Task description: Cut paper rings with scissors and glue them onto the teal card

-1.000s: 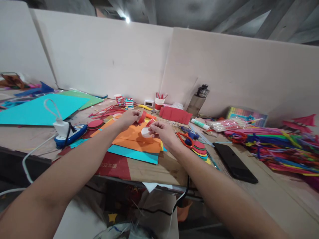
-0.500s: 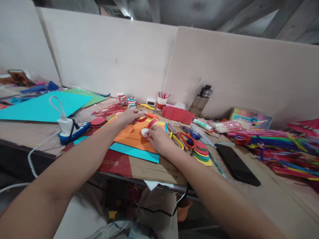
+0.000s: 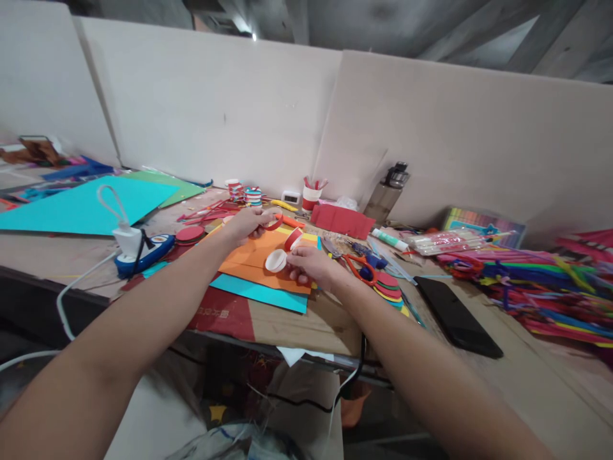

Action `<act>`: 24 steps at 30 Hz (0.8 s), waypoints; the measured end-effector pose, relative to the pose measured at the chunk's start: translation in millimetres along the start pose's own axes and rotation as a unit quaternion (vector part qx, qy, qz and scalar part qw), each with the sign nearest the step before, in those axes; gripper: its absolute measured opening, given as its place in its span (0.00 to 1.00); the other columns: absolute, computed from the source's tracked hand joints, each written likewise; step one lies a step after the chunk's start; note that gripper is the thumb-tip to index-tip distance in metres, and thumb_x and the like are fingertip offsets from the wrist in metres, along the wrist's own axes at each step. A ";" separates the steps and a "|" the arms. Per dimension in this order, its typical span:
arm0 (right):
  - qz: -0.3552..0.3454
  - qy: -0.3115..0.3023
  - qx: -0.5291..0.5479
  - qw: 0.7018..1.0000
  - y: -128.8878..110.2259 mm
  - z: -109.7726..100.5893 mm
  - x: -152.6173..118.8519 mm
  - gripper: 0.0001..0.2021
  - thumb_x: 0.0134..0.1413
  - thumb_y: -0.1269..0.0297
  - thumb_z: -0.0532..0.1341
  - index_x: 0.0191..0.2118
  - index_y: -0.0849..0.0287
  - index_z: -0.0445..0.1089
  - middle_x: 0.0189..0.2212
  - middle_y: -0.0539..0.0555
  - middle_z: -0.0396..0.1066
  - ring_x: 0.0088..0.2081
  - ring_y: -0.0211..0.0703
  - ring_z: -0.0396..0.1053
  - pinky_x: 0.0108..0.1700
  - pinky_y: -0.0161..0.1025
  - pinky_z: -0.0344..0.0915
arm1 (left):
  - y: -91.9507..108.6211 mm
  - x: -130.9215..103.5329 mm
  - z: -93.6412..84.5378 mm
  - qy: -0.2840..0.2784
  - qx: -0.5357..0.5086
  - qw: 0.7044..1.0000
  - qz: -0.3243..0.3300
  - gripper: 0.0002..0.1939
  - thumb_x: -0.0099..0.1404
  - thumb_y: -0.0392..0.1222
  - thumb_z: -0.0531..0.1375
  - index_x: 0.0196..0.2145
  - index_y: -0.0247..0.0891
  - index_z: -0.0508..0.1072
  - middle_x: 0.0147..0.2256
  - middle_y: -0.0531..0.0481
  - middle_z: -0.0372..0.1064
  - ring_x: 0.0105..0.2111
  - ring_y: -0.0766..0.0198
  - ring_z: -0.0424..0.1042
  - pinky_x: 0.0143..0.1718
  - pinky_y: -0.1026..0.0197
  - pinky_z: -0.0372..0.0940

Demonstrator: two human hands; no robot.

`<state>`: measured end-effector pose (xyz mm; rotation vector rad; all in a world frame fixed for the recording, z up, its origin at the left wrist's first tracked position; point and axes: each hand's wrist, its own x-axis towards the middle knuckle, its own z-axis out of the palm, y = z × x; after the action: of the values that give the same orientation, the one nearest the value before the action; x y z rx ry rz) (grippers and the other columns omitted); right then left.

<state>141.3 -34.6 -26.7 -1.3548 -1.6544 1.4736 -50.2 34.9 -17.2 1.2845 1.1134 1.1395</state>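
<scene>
My left hand pinches a thin red paper ring over the far part of the orange sheets. My right hand grips a small white round piece, which looks like the base of a paper cup, by its right edge. The white piece is tilted, its round face showing. Just beyond the right fingers, a second red ring with a white inside is over the orange sheets. Turquoise sheets stick out from under the orange ones.
Scissors with orange handles and stacked coloured discs lie right of my right hand, near a black phone. A blue power strip sits at left. A bottle and a red-and-white cup stand by the wall.
My right hand has turned and shifted slightly nearer, tilting the white round piece and moving it a little left. My left hand keeps its red ring and has barely moved.
</scene>
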 end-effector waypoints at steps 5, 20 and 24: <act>-0.061 0.149 -0.161 0.974 -0.8 -4.4 0.5 0.08 0.56 0.63 0.59 0.27 0.58 0.64 0.18 0.46 0.66 0.17 0.33 0.62 0.18 0.31 0.56 | 2.9 -3.8 2.4 -0.055 -0.029 0.998 0.001 0.14 0.53 0.42 0.67 0.28 0.34 0.65 0.22 0.55 0.62 0.18 0.75 0.60 0.19 0.69 0.53; -0.099 0.086 0.219 0.967 -10.4 -11.8 -1.1 0.10 0.57 0.61 0.59 0.29 0.61 0.70 0.21 0.48 0.68 0.19 0.28 0.61 0.20 0.27 0.55 | 5.1 -18.0 19.1 -0.197 -0.027 0.975 0.102 0.20 0.59 0.56 0.63 0.37 0.34 0.70 0.30 0.51 0.68 0.23 0.72 0.65 0.24 0.67 0.60; -0.013 0.076 0.321 0.944 -15.4 -14.1 -4.1 0.14 0.62 0.63 0.55 0.26 0.62 0.69 0.20 0.49 0.68 0.20 0.29 0.63 0.20 0.27 0.57 | 5.3 -20.5 21.2 -0.230 -0.071 0.964 0.114 0.28 0.57 0.52 0.66 0.53 0.40 0.68 0.47 0.43 0.69 0.37 0.65 0.71 0.35 0.64 0.66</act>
<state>150.1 -31.1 -7.7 -1.0319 -0.9559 1.6460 -31.6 12.0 -12.6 1.4926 0.5418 0.9939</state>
